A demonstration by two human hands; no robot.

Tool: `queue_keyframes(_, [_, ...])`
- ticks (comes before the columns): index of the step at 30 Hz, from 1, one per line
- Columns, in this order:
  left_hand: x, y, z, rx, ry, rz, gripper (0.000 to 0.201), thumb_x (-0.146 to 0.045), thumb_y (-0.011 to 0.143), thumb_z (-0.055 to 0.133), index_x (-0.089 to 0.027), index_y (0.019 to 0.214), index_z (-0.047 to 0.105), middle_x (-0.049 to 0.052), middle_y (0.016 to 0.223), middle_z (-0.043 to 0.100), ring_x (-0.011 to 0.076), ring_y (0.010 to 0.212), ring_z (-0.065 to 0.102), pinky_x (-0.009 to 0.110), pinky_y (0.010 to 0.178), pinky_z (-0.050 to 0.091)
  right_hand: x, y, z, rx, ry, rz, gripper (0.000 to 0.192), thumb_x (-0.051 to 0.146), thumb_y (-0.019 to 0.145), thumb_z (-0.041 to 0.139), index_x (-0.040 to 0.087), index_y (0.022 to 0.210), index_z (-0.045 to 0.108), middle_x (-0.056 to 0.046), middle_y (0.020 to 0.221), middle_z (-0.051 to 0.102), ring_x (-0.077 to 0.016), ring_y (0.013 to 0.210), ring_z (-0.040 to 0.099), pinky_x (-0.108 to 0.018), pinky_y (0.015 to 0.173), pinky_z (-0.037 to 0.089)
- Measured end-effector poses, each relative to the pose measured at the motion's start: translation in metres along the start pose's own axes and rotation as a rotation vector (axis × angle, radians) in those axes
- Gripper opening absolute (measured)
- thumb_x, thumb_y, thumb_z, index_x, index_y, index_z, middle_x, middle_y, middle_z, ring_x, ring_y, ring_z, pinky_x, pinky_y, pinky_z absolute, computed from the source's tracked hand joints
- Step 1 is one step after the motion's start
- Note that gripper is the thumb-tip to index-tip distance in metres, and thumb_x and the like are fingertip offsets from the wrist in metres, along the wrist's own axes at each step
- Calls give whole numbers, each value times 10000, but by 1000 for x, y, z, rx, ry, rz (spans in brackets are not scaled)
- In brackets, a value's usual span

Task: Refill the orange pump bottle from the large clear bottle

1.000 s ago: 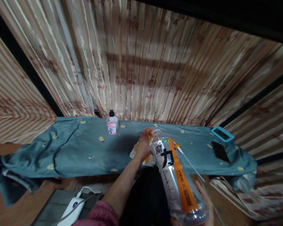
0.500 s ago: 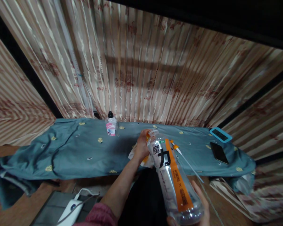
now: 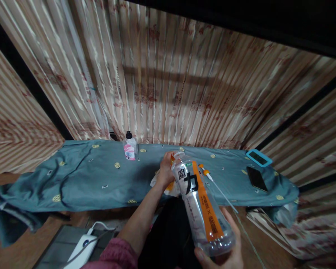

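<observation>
My right hand (image 3: 226, 254) is closed around the base of a clear plastic bottle (image 3: 203, 201) with an orange stripe and black characters. The bottle looks empty and lies tilted, its uncapped mouth pointing away from me. At its neck, my left hand (image 3: 165, 170) is closed. An amber edge shows between those fingers and the bottle neck, and a pale, orange-marked thing (image 3: 170, 188) shows below the hand; its kind is mostly hidden. Right of the bottle, a pump head (image 3: 206, 172) with an orange collar and a long thin tube lies on the patterned cloth.
A clear bottle with black cap and pink label (image 3: 129, 149) stands at the back of the cloth-covered surface (image 3: 86, 179). To the right lie a blue-framed device (image 3: 259, 158) and a black phone (image 3: 257, 178). A white power bank (image 3: 82, 248) with cables is lower left.
The bottle and both hands have shifted slightly left and up in the view, along with the whole scene. My right thumb now shows more plainly at the bottle's base.
</observation>
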State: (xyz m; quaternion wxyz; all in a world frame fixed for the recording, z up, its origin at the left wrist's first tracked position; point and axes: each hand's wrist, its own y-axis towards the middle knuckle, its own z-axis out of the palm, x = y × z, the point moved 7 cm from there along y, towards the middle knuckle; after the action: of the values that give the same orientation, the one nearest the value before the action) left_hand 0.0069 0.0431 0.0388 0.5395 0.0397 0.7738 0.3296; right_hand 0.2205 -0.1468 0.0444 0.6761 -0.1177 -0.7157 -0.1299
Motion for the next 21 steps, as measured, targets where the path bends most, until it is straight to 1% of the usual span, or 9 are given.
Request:
queue_keyframes(3, [0,1,0,10,12,-1,184,-213,875,666,-216,1058,659,62,1071,718,231,1006,690,381,926,563,-6,1,0,16,45,11,1134,689,540,870,220,1460,400,-176,1452,567,-407,1325,573,-490,1077,427])
queue_keyframes(8, [1,1,-1,11,13,-6,229,-202,862,668,-221,1089,655,56,1090,718,227,1029,685,381,946,557,-7,2,1,28,40,18,1096,585,555,875,224,1470,394,-170,1473,544,-387,1301,591,-448,1016,474])
queue_keyframes(14, [-1,1,0,21,11,19,217,-191,877,662,-212,1093,652,67,1107,714,225,1040,687,377,954,553,-12,1,2,38,122,54,1156,544,514,914,206,1485,385,-153,1373,604,-327,1165,660,-370,881,543])
queue_keyframes(18, [-1,1,0,20,27,32,226,-181,869,674,-213,1091,651,64,1088,713,223,1019,686,375,939,561,-18,2,0,46,154,33,1126,509,510,943,224,1466,420,-137,1337,657,-321,1153,690,-362,876,566])
queue_keyframes(21, [0,1,1,20,44,41,243,-175,871,681,-211,1110,650,65,1099,712,225,1033,684,378,948,561,-21,2,0,44,141,27,1105,491,526,936,231,1470,423,-143,1361,650,-330,1176,686,-370,885,571])
